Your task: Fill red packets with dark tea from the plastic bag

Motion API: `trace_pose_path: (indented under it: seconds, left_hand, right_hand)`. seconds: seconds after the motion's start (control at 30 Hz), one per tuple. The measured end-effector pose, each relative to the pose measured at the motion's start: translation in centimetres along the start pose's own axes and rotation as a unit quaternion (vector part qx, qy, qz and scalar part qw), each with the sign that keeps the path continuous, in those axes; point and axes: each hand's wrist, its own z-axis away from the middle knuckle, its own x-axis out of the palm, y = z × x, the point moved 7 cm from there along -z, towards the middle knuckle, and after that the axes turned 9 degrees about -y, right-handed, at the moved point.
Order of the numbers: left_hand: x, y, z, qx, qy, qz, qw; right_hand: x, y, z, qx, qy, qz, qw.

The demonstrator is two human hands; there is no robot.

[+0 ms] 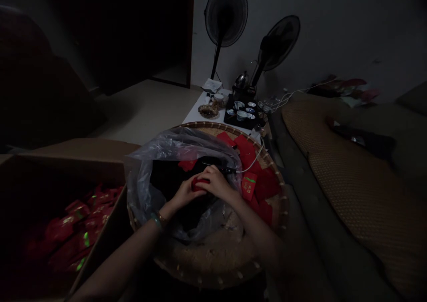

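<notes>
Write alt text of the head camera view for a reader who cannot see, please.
Left hand and right hand hold a small red item over an open plastic bag of dark material on a round woven tray. Red packets lie on the tray's right side; a cardboard box at left holds more.

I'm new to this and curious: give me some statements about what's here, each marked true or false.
1. The left hand and right hand hold a small red item. True.
2. Bangles circle the right wrist only. False: the green bangle is on the left wrist.
3. The cardboard box holds red packets. True.
4. Three fans stand near the wall. False: there are two, an upright fan and a tilted fan.
5. The black tray bears blue-and-white cups. True.
</notes>
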Motion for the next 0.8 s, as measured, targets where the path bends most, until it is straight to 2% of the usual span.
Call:
trace_pose_path:
  seconds: [0.1,0.27,0.4,0.53,0.7,0.73,0.8]
  left_hand:
    - [0.7,-0.3,-0.2,-0.021,-0.029,0.045,0.998]
    - [1.3,-0.9,-0.2,-0.069,-0.060,0.102,0.991]
    - [1.7,-2.0,0.1,-0.134,-0.044,0.198,0.970]
    - [2.6,-2.4,0.3,-0.172,-0.038,0.291,0.940]
    - [2.2,-2.7,0.5,-0.206,0.017,0.344,0.916]
    - [2.0,-2.8,0.6,-0.212,0.027,0.349,0.912]
    - [1.8,-3.2,0.5,-0.216,0.040,0.350,0.911]
  right_hand:
    - [-0.3,0.5,-0.1,0.021,0.036,-0.018,0.999]
    - [1.6,0.9,-0.9,0.000,-0.020,0.044,0.999]
    - [2.1,1.6,-1.8,0.020,-0.005,0.066,0.998]
    - [2.4,2.3,-2.9,0.041,-0.009,0.065,0.997]
    - [0.6,5.5,-2.8,0.109,0.046,0.098,0.988]
    - [0.3,6.1,-2.6,0.112,0.048,0.121,0.985]
    - [0.4,7.3,-2.2,0.114,0.014,0.173,0.978]
